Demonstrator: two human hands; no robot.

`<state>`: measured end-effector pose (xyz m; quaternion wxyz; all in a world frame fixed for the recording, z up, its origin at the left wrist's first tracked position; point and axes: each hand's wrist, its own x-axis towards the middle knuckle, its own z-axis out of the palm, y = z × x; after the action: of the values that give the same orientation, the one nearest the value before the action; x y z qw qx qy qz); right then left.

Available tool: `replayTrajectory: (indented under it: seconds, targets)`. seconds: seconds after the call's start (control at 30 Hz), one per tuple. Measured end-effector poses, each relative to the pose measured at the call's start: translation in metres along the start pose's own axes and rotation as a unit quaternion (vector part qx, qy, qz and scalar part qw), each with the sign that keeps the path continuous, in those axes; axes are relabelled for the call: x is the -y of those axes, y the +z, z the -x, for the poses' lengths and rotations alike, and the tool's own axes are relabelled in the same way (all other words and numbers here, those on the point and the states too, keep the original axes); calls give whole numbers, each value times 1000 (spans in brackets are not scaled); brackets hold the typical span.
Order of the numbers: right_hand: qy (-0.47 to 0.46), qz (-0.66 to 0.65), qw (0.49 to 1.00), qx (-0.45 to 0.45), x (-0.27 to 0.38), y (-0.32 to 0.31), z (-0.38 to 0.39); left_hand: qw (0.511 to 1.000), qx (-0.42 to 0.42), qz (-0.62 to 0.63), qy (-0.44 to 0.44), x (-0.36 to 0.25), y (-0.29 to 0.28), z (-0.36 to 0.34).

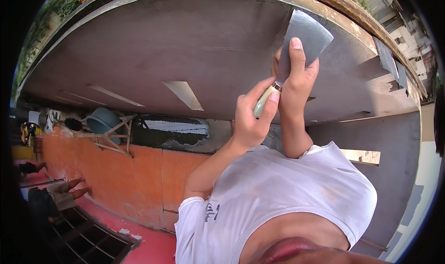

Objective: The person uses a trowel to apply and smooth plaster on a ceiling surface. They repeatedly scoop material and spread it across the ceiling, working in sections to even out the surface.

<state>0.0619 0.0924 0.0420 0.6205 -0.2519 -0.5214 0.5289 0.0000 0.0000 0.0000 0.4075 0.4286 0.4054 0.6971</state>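
A wide putty knife (pixel 310 34) with a broad metal blade and a pale handle is held up in front of the grey wall. My left hand (pixel 252 113) is closed around the handle, its thumb lying along it near the metal collar. My right hand (pixel 299 78) grips the blade from the other side, the thumb pressed flat on its face and the fingers mostly hidden behind it. The blade's wide edge points up, near the top of the wall; whether it touches the wall I cannot tell.
The grey wall (pixel 208 37) has narrow slanted openings (pixel 184 95). Left stands a wooden frame (pixel 113 136) with a blue-grey basin (pixel 103 120), beside a dark wet area (pixel 176 129). An orange surface (pixel 125 176) lies below. Another person's legs (pixel 74 190) show far left.
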Motion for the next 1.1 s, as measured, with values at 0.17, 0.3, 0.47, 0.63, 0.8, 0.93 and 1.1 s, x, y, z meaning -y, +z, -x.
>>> replayTrajectory:
  seconds: [0.17, 0.3, 0.47, 0.63, 0.8, 0.93, 1.1]
  targets:
    - [-2, 23, 1000, 5, 4, 2, 6, 999, -22, 20, 12, 8, 7, 8]
    - [-18, 15, 1000, 11, 10, 4, -8, 999, -16, 26, 26, -2, 6, -4]
    - [-3, 25, 1000, 11, 3, -2, 8, 998, -21, 64, 3, 3, 8, 10]
    - [-38, 34, 999, -2, 7, 8, 4, 995, -13, 100, -20, -3, 9, 10]
    - [-24, 28, 999, -2, 11, 6, 3, 995, -25, 93, -4, -8, 16, 11]
    - [-24, 21, 999, -17, 12, 11, 5, 996, -18, 88, -6, -8, 11, 10]
    - [-27, 20, 999, -6, 9, 7, 3, 995, -22, 93, -12, -10, 13, 10]
